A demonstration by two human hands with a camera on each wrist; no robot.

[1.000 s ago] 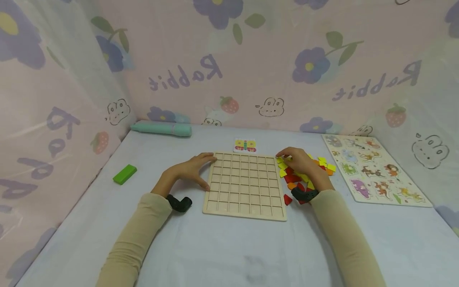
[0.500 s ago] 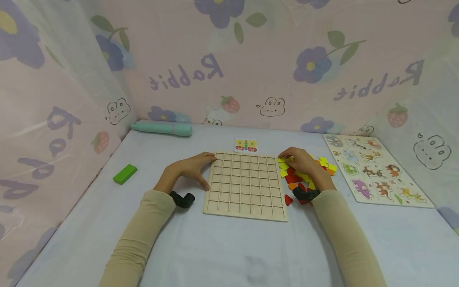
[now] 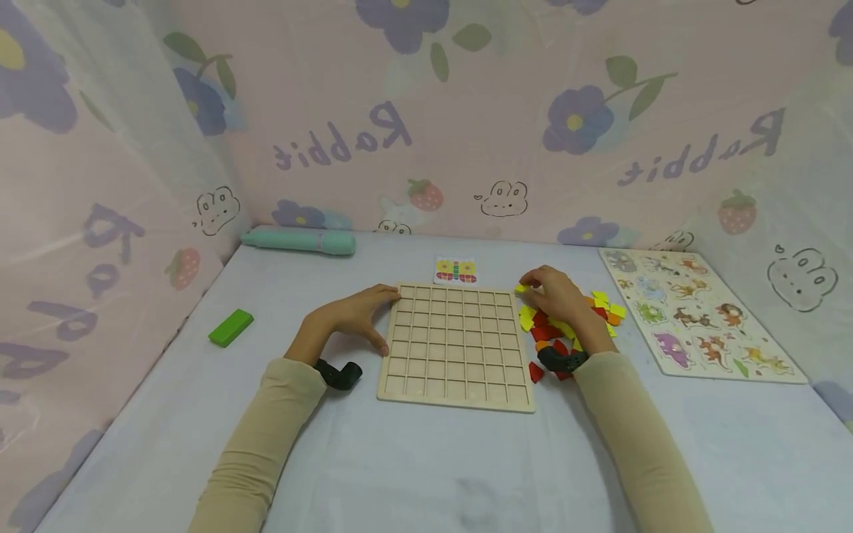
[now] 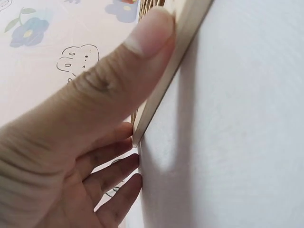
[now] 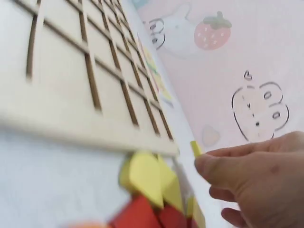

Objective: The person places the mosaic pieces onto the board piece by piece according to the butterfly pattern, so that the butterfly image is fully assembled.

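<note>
A wooden grid board (image 3: 456,348) lies in the middle of the table, its square cells bare. Along its left edge, my left hand (image 3: 353,311) spreads thumb and fingers; the left wrist view shows the thumb (image 4: 149,35) touching the board's side. My right hand (image 3: 560,300) pinches a yellow tile (image 5: 195,148) between thumb and index finger, just above the table by the board's far right corner. Below that hand lies a pile of loose tiles, among them red tiles (image 3: 543,331) and yellow tiles (image 3: 527,318), partly hidden by the hand and wrist.
A small card (image 3: 456,271) with a coloured pattern lies behind the board. An animal puzzle board (image 3: 700,318) is at the right. At the left are a green block (image 3: 231,328) and a mint-coloured tube-shaped object (image 3: 300,240). Printed curtains stand behind and beside the table.
My right hand has lifted slightly off the pile, and a yellow tile now shows between its fingertips. The left hand stays at the board's left edge.
</note>
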